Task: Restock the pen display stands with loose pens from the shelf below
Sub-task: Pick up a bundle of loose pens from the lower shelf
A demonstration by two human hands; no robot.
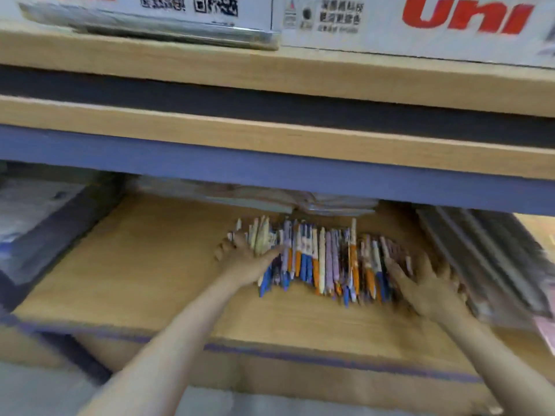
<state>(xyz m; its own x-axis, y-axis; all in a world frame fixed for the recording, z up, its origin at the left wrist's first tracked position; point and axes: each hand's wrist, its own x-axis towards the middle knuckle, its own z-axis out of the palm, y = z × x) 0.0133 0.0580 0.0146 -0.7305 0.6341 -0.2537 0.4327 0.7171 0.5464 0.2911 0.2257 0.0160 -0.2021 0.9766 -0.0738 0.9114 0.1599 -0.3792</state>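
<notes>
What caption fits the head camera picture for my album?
Both hands, left hand and right hand, reach the loose pens on the lower shelf.
</notes>
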